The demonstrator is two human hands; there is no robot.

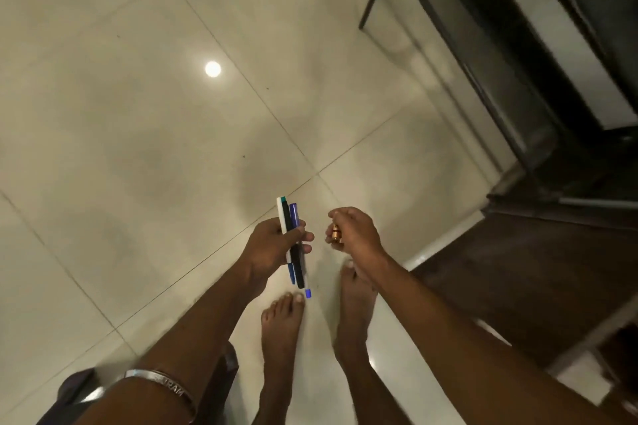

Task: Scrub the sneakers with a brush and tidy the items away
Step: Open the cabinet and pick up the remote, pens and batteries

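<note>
Gripping a bundle of pens (293,245) upright, long axis running away from the body, the left hand (272,248) sits just beside the right hand (352,231), which pinches a small copper cylinder (335,233); no sneakers or brush in view.

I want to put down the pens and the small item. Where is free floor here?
The tiled floor is bare ahead and to the left, between the light reflection and the left hand gripping the pens. The right side is crowded: dark furniture and a brown mat near the right hand.
</note>
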